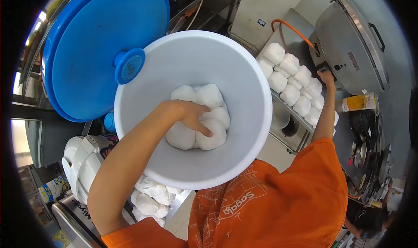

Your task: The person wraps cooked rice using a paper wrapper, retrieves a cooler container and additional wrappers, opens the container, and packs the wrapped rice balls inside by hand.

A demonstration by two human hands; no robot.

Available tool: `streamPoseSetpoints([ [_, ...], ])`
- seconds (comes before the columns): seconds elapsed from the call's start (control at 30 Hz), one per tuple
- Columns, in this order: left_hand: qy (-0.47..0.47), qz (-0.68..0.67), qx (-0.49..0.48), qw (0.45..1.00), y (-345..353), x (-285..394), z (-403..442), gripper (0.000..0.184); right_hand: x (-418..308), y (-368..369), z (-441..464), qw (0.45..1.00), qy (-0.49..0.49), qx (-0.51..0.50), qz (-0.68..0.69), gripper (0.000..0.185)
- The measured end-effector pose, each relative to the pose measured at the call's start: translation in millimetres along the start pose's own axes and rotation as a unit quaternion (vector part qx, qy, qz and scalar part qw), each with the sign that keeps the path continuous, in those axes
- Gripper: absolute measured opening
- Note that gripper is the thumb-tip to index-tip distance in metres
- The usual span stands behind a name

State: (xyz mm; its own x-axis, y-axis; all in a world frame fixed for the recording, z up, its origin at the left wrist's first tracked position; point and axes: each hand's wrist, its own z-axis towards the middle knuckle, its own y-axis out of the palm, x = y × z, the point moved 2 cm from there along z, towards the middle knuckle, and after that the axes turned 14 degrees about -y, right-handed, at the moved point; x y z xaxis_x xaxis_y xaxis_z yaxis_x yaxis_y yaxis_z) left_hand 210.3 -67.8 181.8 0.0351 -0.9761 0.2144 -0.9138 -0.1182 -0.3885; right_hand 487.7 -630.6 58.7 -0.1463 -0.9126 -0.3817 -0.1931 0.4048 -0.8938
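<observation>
A large white tub (196, 43) stands in the middle with several white wrapped bundles (210, 95) at its bottom. Into it reaches my left hand (191, 115), its fingers spread over the bundles and touching them; the palm side is hidden. Out to the right, my right hand (326, 76) is at the lower front of a grey metal cooker marked GETRA (348, 52), near its dark switch or handle part. What its fingers hold is too small to tell. Beside that arm, rows of white bundles (289, 63) lie on a metal tray or counter.
A big blue lid (100, 43) leans at the upper left against the tub. White containers (82, 165) and more white bags (152, 200) are at the lower left. An orange hose (294, 28) runs to the cooker. Pans (360, 154) and a person (368, 217) are at the right.
</observation>
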Motion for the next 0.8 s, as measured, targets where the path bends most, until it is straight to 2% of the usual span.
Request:
streamPoseSetpoints([
  [0.07, -0.029, 0.02, -0.011, 0.999, 0, -1, 2, 0.087, 22, -2, -14, 0.995, 0.086, -0.009, 0.046, 0.069],
  [0.13, -0.042, 0.053, -0.038, 0.997, 2, -4, 5, 0.08, 20, 6, -38, 0.987, 0.126, 0.003, 0.098, 0.073],
  [0.27, -0.027, 0.082, 0.007, 0.996, 1, -9, 11, 0.069, 4, 23, -80, 0.967, 0.157, 0.051, 0.197, 0.082],
  [0.37, -0.065, 0.078, 0.058, 0.993, -8, -7, 5, 0.062, -12, 35, -90, 0.95, 0.168, 0.084, 0.249, 0.091],
  [0.4, -0.089, 0.067, 0.077, 0.991, -14, -6, -1, 0.06, -12, 38, -88, 0.941, 0.18, 0.082, 0.276, 0.099],
  [0.47, -0.123, 0.037, 0.144, 0.981, -22, -9, -5, 0.056, -10, 46, -89, 0.938, 0.176, 0.123, 0.271, 0.1],
  [0.57, -0.132, 0.021, 0.187, 0.973, -26, -13, -13, 0.053, -6, 50, -96, 0.943, 0.174, 0.16, 0.233, 0.098],
  [0.6, -0.135, 0.032, 0.175, 0.975, -25, -13, -13, 0.052, -11, 47, -103, 0.944, 0.173, 0.172, 0.22, 0.097],
  [0.7, -0.143, 0.047, 0.149, 0.977, -27, -13, -17, 0.049, -51, 25, -134, 0.949, 0.101, 0.19, 0.232, 0.084],
  [0.8, -0.155, 0.039, 0.135, 0.978, -29, -11, -20, 0.048, -92, -23, -143, 0.943, -0.085, 0.119, 0.298, 0.065],
])
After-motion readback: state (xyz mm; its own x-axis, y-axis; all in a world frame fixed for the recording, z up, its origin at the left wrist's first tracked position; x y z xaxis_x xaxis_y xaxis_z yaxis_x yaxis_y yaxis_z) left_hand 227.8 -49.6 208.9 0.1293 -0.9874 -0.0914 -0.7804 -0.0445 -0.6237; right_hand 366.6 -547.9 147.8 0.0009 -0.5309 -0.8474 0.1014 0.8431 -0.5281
